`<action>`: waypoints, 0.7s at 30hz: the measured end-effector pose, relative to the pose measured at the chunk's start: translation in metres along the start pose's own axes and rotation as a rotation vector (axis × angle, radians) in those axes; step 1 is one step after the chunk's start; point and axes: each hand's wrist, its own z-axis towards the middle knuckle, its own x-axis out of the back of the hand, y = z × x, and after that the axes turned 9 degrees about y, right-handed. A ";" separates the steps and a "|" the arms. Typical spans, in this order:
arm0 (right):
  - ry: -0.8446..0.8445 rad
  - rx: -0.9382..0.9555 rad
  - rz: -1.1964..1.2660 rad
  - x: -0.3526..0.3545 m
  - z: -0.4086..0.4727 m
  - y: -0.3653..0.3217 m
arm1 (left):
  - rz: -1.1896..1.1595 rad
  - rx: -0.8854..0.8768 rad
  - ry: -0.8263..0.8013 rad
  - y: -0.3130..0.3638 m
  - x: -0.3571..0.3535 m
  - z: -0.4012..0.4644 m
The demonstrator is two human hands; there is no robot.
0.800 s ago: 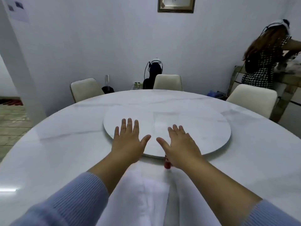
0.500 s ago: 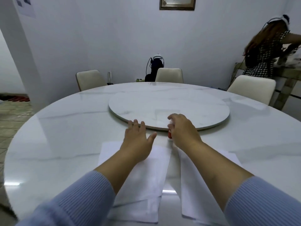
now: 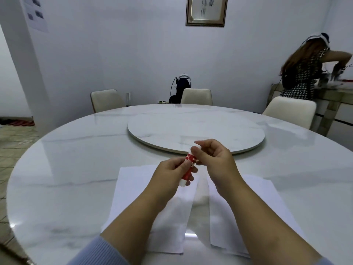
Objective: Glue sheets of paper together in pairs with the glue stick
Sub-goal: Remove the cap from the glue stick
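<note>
A red glue stick [image 3: 188, 169] with white ends is held tilted above the table, between my two hands. My left hand [image 3: 172, 174] grips its red body near the lower end. My right hand [image 3: 212, 159] pinches its white cap [image 3: 195, 146] at the upper end. Two white paper sheets lie flat in front of me: one [image 3: 133, 188] on the left under my left forearm, one [image 3: 267, 203] on the right under my right forearm. A narrow strip of table shows between them.
The round white marble table [image 3: 76, 178] carries a raised turntable [image 3: 196, 127] just beyond my hands. Three cream chairs [image 3: 107, 100] stand around the far side. A person [image 3: 303, 73] works at a side counter at the far right.
My right hand picked the glue stick up from the table by the turntable edge. My left hand left the paper and took hold of the stick's body. The camera tilted and pulled back.
</note>
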 end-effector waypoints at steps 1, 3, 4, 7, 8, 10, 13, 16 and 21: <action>-0.020 -0.012 0.012 0.002 0.000 0.001 | -0.034 0.029 -0.021 0.000 0.001 -0.001; -0.079 -0.019 0.057 0.006 0.002 0.003 | -0.122 0.089 -0.058 -0.002 0.002 -0.001; -0.109 -0.022 0.096 0.006 0.003 0.003 | -0.178 0.120 -0.079 -0.002 0.003 -0.001; -0.161 -0.066 0.206 0.004 0.001 0.004 | -0.288 0.175 -0.131 -0.003 0.003 0.002; -0.170 -0.090 0.225 0.001 -0.001 0.003 | -0.316 0.182 -0.143 -0.004 0.002 0.002; -0.152 -0.139 0.216 -0.006 -0.006 0.002 | -0.352 0.187 -0.165 -0.006 0.000 0.002; -0.126 -0.165 0.243 -0.010 -0.007 0.002 | -0.378 0.182 -0.166 -0.007 0.000 0.002; -0.123 -0.140 0.317 -0.006 -0.006 0.003 | -0.394 0.183 -0.159 -0.007 0.002 0.003; -0.147 -0.074 0.227 -0.006 -0.009 0.005 | -0.358 0.179 -0.135 -0.005 0.003 0.001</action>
